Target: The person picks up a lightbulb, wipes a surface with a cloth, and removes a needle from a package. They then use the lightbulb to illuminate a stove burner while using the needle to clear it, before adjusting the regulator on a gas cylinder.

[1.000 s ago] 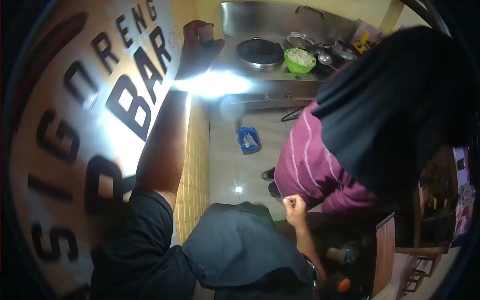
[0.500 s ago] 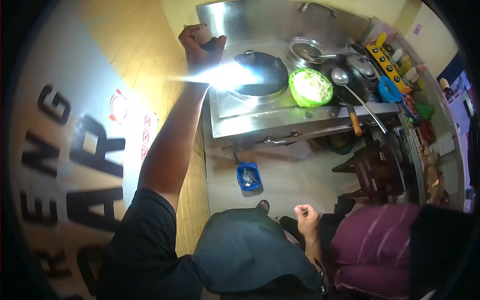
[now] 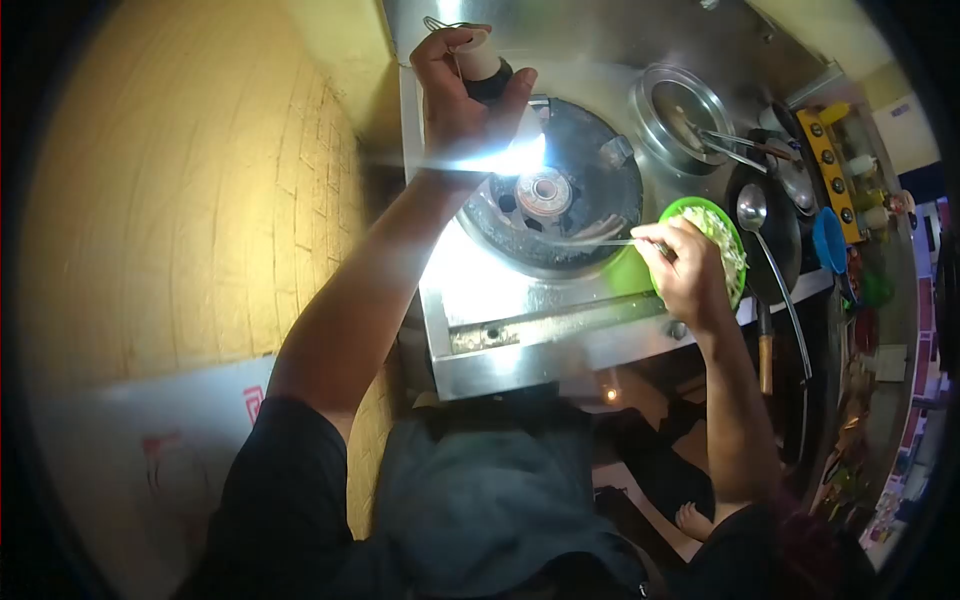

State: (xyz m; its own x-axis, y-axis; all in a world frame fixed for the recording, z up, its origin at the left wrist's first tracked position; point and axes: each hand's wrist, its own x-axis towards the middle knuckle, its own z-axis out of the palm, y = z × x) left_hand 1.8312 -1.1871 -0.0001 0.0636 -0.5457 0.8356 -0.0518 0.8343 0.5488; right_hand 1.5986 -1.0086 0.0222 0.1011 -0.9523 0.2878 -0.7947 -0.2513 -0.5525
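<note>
Left grip: my left hand is curled round a pale, dark-collared lamp, with thumb and fingers partly spread on either side.
Right grip: my right hand is pinched nearly closed on a thin stick.
Stick's place: it juts from my right fingertips across the near rim of the burner, below and to the right of the lamp.
Stick's feel: probably very light and fairly stiff, perhaps easy to bend or roll; best pinched close to its outer end.
Lamp's feel: I judge it light, smooth and hard, maybe warm near the glare; the pale body looks the place to hold.
Beside right grip: the green bowl of pale shreds sits partly behind my hand on the steel tabletop.
Hard to see: glare hides the lamp's shining end; the stick's far tip blurs into the dark burner, and its held end is covered by my fingers.
</note>
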